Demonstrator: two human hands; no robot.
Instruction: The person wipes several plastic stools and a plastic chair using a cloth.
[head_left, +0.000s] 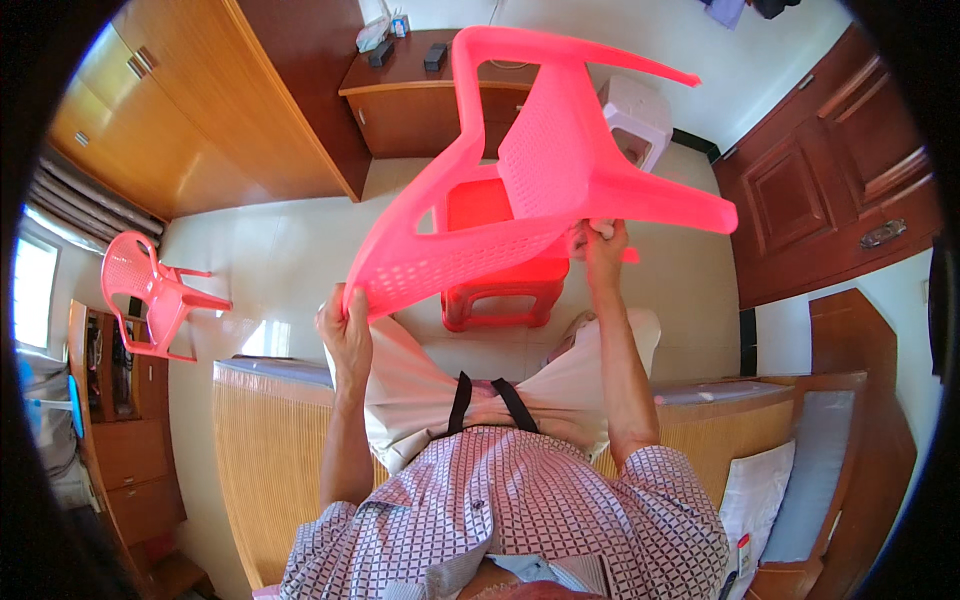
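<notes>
A pink plastic armchair (547, 150) is held up tilted in front of me, its perforated back toward my lap. My left hand (346, 322) grips the top edge of its backrest at the lower left. Under the seat's right side, my right hand (604, 232) is closed around a pale crumpled cloth, close against the chair; part of the hand is hidden by the chair. Below the chair, a red plastic stool (504, 296) stands on the floor between my legs, partly covered from view.
Another pink armchair (161, 300) stands at the left. Ahead are a wooden desk (412, 112) and a pale plastic stool (637, 112). A wardrobe (187, 112) is at the upper left, a wooden door (810, 172) at the right. I sit on a mat-covered bed (270, 442).
</notes>
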